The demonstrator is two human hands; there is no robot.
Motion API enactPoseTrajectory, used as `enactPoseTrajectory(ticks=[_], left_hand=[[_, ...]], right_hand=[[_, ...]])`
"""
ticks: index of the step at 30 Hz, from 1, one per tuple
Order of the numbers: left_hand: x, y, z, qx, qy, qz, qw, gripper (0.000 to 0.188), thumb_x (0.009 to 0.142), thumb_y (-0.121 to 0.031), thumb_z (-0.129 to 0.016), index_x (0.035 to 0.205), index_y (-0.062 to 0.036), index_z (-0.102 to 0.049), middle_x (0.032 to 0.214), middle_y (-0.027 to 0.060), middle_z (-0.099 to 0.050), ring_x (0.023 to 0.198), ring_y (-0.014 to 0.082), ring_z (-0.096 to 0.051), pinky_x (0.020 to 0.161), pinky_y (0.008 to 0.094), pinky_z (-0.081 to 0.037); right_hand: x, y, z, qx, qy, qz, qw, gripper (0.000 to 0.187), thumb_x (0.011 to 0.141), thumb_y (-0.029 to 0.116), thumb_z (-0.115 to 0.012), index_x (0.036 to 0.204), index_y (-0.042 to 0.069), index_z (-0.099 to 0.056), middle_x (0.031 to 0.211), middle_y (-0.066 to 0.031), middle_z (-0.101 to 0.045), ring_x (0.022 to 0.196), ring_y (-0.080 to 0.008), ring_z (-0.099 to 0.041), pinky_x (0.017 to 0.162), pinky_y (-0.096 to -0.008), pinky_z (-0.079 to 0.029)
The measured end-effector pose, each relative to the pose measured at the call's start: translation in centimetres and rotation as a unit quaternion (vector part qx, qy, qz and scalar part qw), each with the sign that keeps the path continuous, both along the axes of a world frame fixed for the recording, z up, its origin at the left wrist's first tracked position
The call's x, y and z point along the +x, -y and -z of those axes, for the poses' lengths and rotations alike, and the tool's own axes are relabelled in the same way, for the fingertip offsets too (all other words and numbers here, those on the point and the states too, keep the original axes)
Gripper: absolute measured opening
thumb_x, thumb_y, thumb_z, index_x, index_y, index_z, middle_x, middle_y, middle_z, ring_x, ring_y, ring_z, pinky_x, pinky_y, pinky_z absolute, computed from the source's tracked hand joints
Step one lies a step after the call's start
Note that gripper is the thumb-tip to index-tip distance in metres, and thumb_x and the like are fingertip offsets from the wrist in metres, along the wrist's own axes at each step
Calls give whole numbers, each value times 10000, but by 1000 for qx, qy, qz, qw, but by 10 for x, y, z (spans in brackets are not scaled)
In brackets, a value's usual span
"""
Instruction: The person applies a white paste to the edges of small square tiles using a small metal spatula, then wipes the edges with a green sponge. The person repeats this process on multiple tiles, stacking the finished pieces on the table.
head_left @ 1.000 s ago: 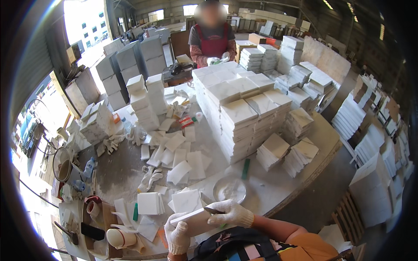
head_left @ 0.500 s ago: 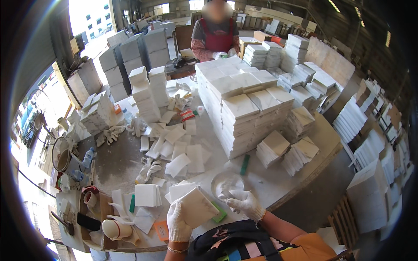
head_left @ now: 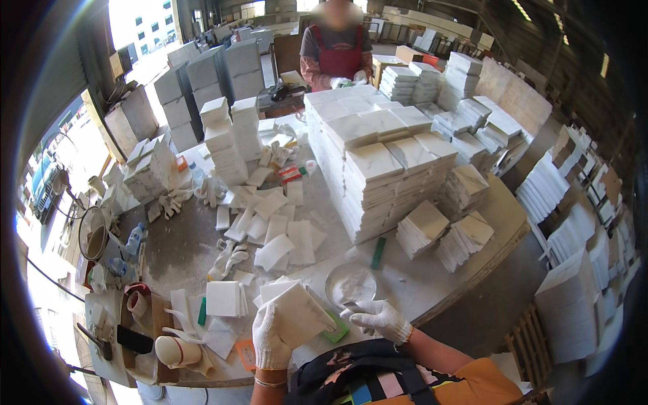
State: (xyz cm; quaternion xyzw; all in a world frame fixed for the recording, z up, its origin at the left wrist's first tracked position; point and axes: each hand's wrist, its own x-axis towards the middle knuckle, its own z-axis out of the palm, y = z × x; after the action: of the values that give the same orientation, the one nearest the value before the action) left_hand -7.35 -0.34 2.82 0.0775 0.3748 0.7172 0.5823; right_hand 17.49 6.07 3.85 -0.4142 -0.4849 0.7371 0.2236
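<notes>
My left hand (head_left: 271,337), in a white knitted glove, is closed on the edge of a square white marble tile (head_left: 300,316), tilted with its broad face upward. At the right my gloved right hand (head_left: 383,320) pinches a small flat grey blade (head_left: 352,307), its kind of tool unclear. The blade is at the near rim of a round bowl (head_left: 329,289) that has white powder (head_left: 354,283) in it. Under the held tile a green block (head_left: 337,328) shows in part. To the left stands a short stack of white tiles (head_left: 225,299).
A large block of stacked marble tiles (head_left: 385,162) fills the middle of the table, with smaller stacks (head_left: 422,229) beside it. Loose white pieces (head_left: 275,252) and gloves (head_left: 228,260) lie to its left. A tool box (head_left: 162,317) is at near left. A co-worker (head_left: 335,54) stands opposite.
My left hand and the tile have moved slightly left. The right hand stays close to the bowl's near rim, the blade still in its fingers. The view has shifted a little.
</notes>
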Motion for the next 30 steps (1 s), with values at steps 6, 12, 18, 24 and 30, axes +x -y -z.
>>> enactPoseTrajectory(ticks=[6, 12, 18, 24, 30], left_hand=[[14, -6, -4, 0, 7, 61, 998, 329, 969, -190, -627, 1233, 4, -593, 1171, 111, -642, 1030, 230, -637, 895, 379, -544], [18, -5, 2, -6, 25, 96, 995, 379, 954, -155, -623, 1296, -1, -564, 1210, 110, -626, 1104, 226, -605, 937, 387, -520], [34, 3, -21, -14, 21, 151, 988, 400, 925, -140, -621, 1300, -40, -526, 1224, 93, -602, 1113, 242, -605, 929, 401, -525], [35, 6, -10, 3, -19, 176, 984, 373, 911, -120, -628, 1260, -23, -538, 1147, 100, -621, 1025, 217, -641, 877, 375, -555], [34, 6, -13, -13, 50, 205, 977, 358, 895, -104, -658, 1229, -28, -554, 1077, 65, -628, 970, 179, -643, 844, 332, -551]], right_hand=[[-21, -9, -11, 69, -31, 15, 997, 465, 921, 270, -702, 1314, 36, -619, 1038, -21, -676, 709, -46, -535, 551, -198, -417], [-30, -8, -23, 2, -13, -2, 1000, 427, 920, 207, -687, 1286, -1, -615, 858, 13, -623, 644, -45, -492, 521, -209, -377], [-29, -5, -21, 5, -55, 68, 996, 328, 914, 174, -687, 1186, -8, -660, 734, 31, -553, 551, -47, -445, 475, -216, -315], [-24, -5, -21, 32, -8, 70, 997, 307, 891, 187, -713, 1126, -6, -674, 693, 38, -537, 520, -43, -420, 460, -223, -299], [-34, -32, -24, 56, -85, 139, 985, 297, 950, 274, -669, 1114, 27, -682, 751, 31, -613, 549, -20, -458, 473, -191, -336]])
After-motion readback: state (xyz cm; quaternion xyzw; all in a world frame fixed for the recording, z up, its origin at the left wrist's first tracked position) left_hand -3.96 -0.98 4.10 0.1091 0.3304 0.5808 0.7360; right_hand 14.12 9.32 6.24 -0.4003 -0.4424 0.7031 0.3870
